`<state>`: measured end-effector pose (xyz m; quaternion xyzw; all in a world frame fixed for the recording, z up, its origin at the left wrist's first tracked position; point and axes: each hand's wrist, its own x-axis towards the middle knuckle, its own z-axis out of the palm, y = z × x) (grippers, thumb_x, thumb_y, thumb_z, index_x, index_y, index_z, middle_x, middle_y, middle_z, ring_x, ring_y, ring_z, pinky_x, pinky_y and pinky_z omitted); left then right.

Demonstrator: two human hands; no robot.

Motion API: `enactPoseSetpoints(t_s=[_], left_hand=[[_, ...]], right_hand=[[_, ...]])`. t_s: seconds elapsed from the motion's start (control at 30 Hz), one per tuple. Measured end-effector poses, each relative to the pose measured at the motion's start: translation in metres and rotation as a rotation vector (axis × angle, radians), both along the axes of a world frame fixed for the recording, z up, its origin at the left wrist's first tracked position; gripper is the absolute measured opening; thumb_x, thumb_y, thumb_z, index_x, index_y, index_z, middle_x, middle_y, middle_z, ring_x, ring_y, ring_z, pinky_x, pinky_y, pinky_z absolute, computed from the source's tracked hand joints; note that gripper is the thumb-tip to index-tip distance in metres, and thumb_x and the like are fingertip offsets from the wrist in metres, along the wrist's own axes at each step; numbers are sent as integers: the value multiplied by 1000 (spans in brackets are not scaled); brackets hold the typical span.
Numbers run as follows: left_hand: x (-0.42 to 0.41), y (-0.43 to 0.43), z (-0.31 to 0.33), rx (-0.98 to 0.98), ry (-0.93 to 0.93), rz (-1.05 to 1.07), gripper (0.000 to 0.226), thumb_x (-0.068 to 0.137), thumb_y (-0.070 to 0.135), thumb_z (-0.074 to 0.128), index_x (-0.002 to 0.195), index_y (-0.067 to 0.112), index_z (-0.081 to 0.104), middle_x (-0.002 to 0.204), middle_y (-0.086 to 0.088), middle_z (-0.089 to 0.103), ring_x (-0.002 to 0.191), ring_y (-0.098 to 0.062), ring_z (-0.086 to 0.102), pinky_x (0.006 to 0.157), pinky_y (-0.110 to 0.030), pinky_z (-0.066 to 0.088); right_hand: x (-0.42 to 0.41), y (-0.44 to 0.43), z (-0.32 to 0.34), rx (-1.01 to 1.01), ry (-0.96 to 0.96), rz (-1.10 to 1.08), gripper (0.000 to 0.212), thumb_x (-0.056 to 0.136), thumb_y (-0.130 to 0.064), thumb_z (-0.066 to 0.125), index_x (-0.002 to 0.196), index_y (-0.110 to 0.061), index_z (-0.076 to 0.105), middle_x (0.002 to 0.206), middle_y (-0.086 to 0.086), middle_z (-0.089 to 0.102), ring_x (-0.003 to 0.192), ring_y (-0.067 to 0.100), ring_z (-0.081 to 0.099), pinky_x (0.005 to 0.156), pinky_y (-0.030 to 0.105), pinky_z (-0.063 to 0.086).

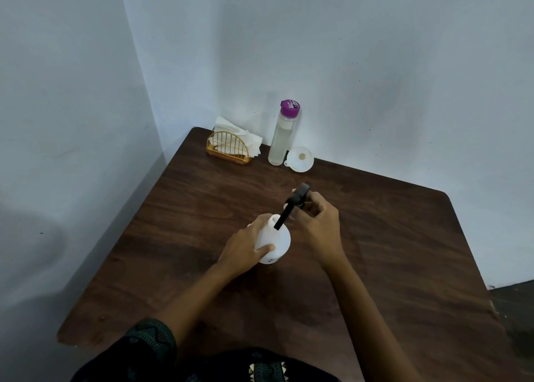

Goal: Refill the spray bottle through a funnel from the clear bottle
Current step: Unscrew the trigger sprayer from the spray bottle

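A white spray bottle (274, 241) stands upright near the middle of the brown table (390, 251). My left hand (245, 250) wraps its left side. My right hand (315, 222) holds the black spray head (294, 204), which is tilted and lifted above the bottle's open neck, its black stem pointing down at the mouth. A tall clear bottle (283, 134) with a purple cap stands at the far edge by the wall. A white funnel (300, 159) lies just to its right, wide mouth facing up.
A gold wire holder with white napkins (232, 146) sits in the far left corner of the table. Pale walls close in behind and to the left. The table's right edge drops to a dark floor (514, 300).
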<state>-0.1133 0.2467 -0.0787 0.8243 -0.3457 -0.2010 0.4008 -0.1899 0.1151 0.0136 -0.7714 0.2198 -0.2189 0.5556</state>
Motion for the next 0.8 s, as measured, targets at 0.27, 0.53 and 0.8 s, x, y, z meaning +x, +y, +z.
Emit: enactPoseSetpoints(t_s=[0.27,0.53,0.8], left_hand=[[1,0,-3,10,-12,-10,63,84,39,63,138,31,31,136,3,50,120,-19,51,97,-39,46],[3,0,-3,36,-24,-12,63,82,42,64,136,28,34,133,3,53,116,-20,54,95,-39,49],[2,-2,-3,66,-43,-8,62,83,41,63,136,24,35,134,2,52,118,-18,53,96,-35,47]], right_hand=[[-7,-10,38,84,-125,-153,30,78,-7,72,107,-12,68,98,6,69,97,31,61,90,51,51],[-19,-27,72,149,-259,-222,30,75,-5,74,105,-9,69,92,-1,69,93,23,61,93,54,50],[-24,-30,82,183,-384,-305,22,77,-3,71,98,-10,69,76,-15,72,83,12,63,88,39,53]])
